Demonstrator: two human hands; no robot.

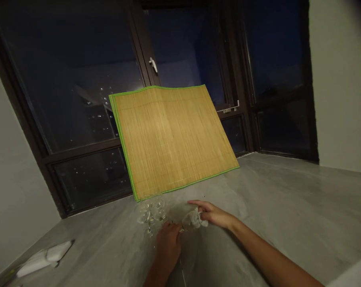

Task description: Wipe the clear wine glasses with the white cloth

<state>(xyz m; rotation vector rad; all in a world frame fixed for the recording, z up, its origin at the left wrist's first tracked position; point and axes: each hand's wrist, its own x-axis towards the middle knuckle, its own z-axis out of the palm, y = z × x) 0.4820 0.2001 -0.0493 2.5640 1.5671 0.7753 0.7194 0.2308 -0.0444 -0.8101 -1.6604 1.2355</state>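
Low in the view my left hand has its fingers closed at the stem end of a clear glass, partly hidden by the hand. My right hand pinches a crumpled white cloth or tissue against the bowl of that glass, its index finger stretched out to the left. Close beyond my left hand stand several clear stemmed glasses, grouped on the grey marbled surface. Their outlines are faint.
A folded bamboo mat with green edging leans upright against the dark-framed window behind the glasses. At lower left lies a white packet, maybe of tissues. A white window handle juts from the frame. Pale walls stand on both sides.
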